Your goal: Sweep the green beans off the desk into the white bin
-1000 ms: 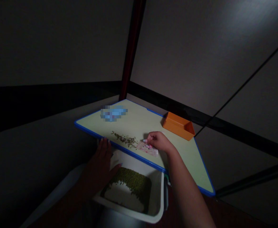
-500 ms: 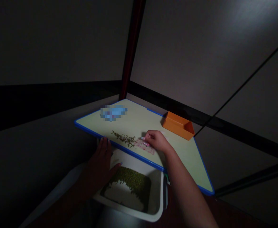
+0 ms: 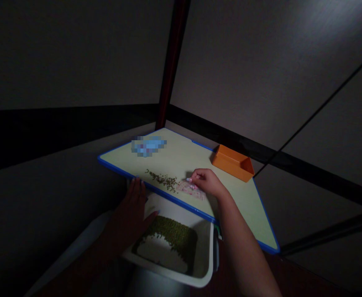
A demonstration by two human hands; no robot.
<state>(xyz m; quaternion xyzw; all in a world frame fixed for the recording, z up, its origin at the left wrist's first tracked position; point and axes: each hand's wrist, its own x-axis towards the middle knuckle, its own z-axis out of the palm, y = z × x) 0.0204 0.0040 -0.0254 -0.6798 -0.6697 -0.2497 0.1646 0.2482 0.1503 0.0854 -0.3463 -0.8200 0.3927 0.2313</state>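
Note:
My right hand [image 3: 205, 181] is closed in a pinch above the board, gripping the upper part of a thin, see-through pink patterned sheet [image 3: 187, 189]; whether it is a cloth or a small bag I cannot tell. Left of the sheet, small green beans or seeds [image 3: 164, 180] lie scattered on the pale, blue-edged board [image 3: 181, 152]. My left hand [image 3: 133, 210] is open, its fingertips at the board's near edge and its thumb over a white tub [image 3: 210, 255]. More of the green beans or seeds [image 3: 181, 236] cover part of the tub's floor.
An orange open box [image 3: 232, 165] stands at the board's back right edge. A blurred-out light blue item [image 3: 148, 146] lies at its far left. Walls [image 3: 230, 62] meet in a corner behind the board, which overhangs the tub.
My right hand has shifted slightly to the right, and the pink patterned sheet has moved a little the same way. My left hand stays in place.

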